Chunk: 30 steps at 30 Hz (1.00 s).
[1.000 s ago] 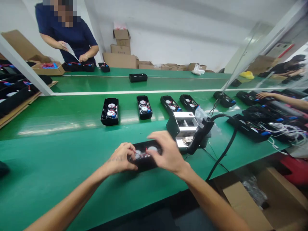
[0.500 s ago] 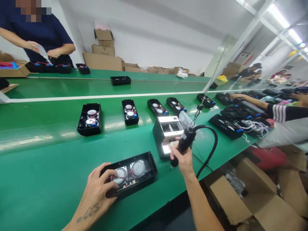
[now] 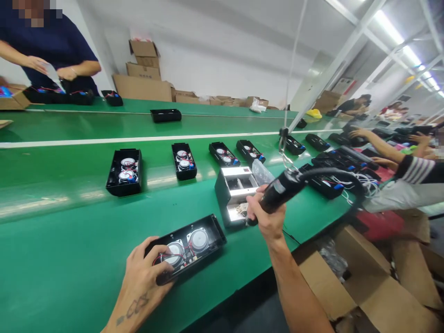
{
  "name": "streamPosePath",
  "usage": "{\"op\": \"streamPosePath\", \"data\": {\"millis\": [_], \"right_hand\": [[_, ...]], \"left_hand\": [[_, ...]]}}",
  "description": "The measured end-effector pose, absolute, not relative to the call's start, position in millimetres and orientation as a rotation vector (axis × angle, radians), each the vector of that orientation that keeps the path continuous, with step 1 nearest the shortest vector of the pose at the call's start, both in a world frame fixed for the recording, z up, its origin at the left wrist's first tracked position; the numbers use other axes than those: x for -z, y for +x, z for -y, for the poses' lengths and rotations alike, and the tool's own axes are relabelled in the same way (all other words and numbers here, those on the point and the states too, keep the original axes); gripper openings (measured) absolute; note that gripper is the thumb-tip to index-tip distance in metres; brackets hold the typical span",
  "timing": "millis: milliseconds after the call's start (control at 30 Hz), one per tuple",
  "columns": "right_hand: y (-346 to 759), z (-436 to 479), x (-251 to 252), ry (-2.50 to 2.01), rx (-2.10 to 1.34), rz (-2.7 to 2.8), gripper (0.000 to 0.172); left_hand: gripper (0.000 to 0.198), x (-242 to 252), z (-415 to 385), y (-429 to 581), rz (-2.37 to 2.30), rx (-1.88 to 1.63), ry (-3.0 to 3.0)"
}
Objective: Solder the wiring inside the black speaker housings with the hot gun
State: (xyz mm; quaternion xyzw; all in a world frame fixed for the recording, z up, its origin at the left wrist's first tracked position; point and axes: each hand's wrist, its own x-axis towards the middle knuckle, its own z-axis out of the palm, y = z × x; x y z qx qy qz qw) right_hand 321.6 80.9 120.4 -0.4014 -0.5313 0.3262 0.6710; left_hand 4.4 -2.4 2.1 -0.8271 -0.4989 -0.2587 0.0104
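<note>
My left hand (image 3: 145, 266) grips the near-left end of a black speaker housing (image 3: 204, 261), its fingers reaching over the rim. Inside that housing sit two round speaker drivers (image 3: 198, 241) with red and black wires. In my right hand (image 3: 267, 215) is a black electric screwdriver (image 3: 282, 189), hung from a metal hook and cord, its thick cable running off to the right. The screwdriver is tilted, and its tip is at the silver-and-black screw feeder (image 3: 237, 196); whether it touches a screw cannot be made out.
Several open speaker housings (image 3: 124, 173) stand along the green bench (image 3: 69, 259). More housings and white cables (image 3: 367, 185) lie at the right, near a co-worker's arms. Another person (image 3: 69, 55) stands across the bench. Open cardboard boxes (image 3: 326, 280) are below the right edge.
My right hand has tilted the screwdriver over toward the right, and its tip has moved from beside the screw feeder to its front. My left hand stays on the housing.
</note>
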Motion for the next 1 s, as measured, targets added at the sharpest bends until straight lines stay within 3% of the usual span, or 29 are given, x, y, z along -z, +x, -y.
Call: {"op": "streamPosePath", "data": {"millis": [300,1000], "right_hand": [[243.4,-34.5,-109.2,-0.573,-1.103,1.141,0.031],[240.5,-33.1,-109.0,-0.578,-1.050,1.212,0.027]], "left_hand": [[0.011,-0.1,4.4,2.9,1.542,0.743,-2.615],[0.009,2.6,3.9,2.7,1.587,0.787,-2.626]]}}
